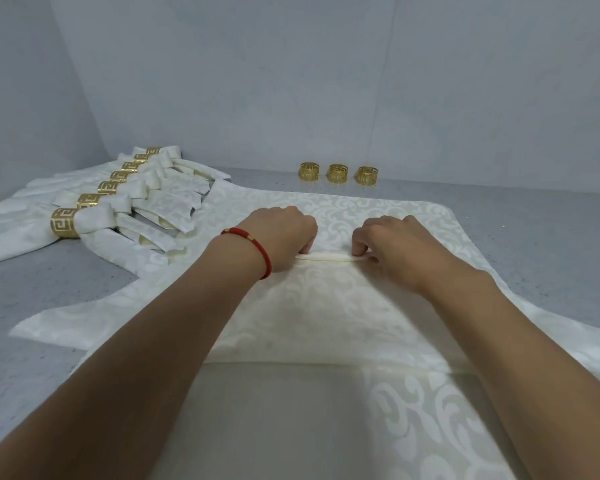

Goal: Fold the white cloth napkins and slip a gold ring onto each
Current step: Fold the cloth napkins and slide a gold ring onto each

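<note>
Both hands, left (284, 233) and right (392, 247), pinched a napkin (326, 306) fold; three rings (338, 173) stood at twelve o'clock.

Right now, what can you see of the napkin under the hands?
The napkin is white cloth with a woven scroll pattern, spread flat on the grey table. Its near part is folded over, and a narrow pleat is raised across the middle. The left hand and right hand pinch that pleat. Its left edge touches the ringed napkins.
</note>
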Action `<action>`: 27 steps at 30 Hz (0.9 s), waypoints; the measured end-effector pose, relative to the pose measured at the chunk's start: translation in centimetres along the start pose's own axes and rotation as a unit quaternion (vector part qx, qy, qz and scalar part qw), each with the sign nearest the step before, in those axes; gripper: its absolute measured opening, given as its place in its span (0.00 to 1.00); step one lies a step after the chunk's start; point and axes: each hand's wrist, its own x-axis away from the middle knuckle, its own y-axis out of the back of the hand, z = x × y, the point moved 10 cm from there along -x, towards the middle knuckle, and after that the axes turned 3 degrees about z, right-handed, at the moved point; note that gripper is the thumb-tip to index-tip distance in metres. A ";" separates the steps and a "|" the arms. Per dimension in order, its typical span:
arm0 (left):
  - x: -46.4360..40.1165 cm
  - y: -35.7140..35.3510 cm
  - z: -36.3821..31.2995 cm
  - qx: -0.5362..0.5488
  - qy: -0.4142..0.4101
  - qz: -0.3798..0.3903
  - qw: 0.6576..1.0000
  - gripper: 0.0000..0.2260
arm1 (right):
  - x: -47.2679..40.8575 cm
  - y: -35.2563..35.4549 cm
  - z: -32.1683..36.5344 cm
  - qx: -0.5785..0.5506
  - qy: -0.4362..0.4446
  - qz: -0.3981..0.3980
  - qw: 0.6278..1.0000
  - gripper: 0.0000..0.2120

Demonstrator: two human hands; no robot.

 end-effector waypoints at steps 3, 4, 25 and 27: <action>0.1 0.6 0.8 0.061 0.001 -0.027 0.998 0.11 | 0.3 0.0 -0.5 -0.041 -0.012 -0.001 0.999 0.11; 0.0 0.8 0.9 0.074 -0.005 -0.041 0.996 0.10 | 0.3 0.0 -0.8 -0.065 -0.016 -0.010 0.998 0.11; 0.8 0.1 0.4 0.085 -0.041 0.051 0.994 0.08 | 1.1 0.5 -0.5 -0.091 -0.003 0.025 0.996 0.05; 0.9 0.8 0.3 0.099 -0.043 0.032 0.994 0.07 | 1.3 0.6 -0.9 -0.118 -0.017 0.024 0.993 0.06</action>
